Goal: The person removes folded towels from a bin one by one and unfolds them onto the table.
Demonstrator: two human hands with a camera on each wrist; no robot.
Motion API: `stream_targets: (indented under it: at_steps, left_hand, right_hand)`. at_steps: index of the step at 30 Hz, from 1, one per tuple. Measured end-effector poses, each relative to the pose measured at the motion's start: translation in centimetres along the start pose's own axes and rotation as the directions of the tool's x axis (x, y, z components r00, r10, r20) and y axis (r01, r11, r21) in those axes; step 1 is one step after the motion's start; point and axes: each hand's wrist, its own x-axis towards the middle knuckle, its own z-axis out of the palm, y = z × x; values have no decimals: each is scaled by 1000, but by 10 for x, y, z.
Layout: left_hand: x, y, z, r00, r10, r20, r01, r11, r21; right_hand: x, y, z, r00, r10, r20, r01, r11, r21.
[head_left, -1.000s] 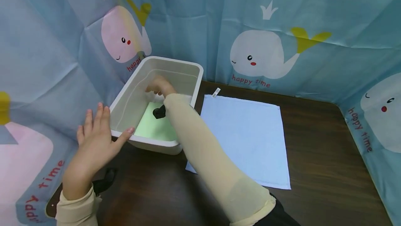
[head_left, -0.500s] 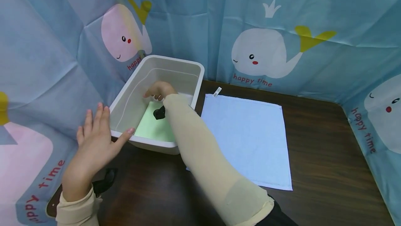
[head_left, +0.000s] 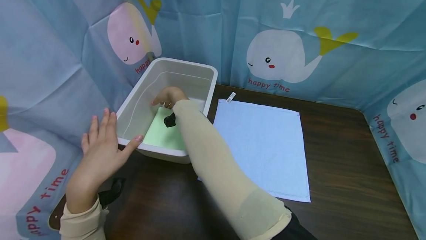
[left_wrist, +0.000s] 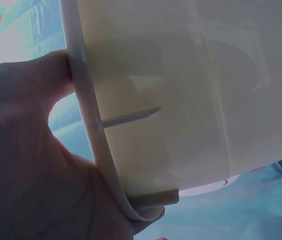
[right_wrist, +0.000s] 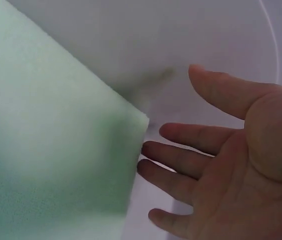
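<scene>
One dark wooden table (head_left: 342, 166) carries all the work. On its left part stands the bin (head_left: 138, 108), upright. It is probably of plastic, so it should be light for its size, stiff, and a little slippery on its smooth walls; the rolled rim is the safest place for holding it. It looks pale grey, with rounded corners. To its right lies the blue cloth (head_left: 263, 151), spread flat, seemingly soft.

On the bottom of the bin lies the green cloth (head_left: 164, 134). It should be very light and soft, not fragile and hardly slippery, so it will bend when it is lifted. The good place to take it seems the corner near the right hand (head_left: 170, 96). It looks pale mint green, with straight edges and a slightly rough surface.

The left hand (head_left: 104, 147) has its fingers straight and spread, with its thumb on the bin's rim. The right hand, inside the bin, has its fingers apart and pinches nothing; two fingertips are at the cloth's edge, but whether they touch it, one cannot tell. Smallest is the white label (head_left: 231, 97), at the blue cloth's far left corner.
</scene>
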Motion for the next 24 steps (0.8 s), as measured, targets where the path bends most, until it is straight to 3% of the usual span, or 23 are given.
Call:
stream_targets:
  at_steps: [11, 15, 24]
  left_hand:
    - [0, 0, 0, 1000, -1, 1, 1, 1000, -9]
    - [0, 0, -1, 1000, 2, 1, -2, 1000, -11]
    - [-1, -2, -1, 1000, 8, -4, -8, 1000, -7]
  right_hand:
    - [2, -3, -5, 984, -69, 161, 101, 975, -197]
    - [-1, -4, -5, 987, -68, 145, 100, 968, -231]
    - [-4, -5, -3, 994, -25, 107, 46, 978, -203]
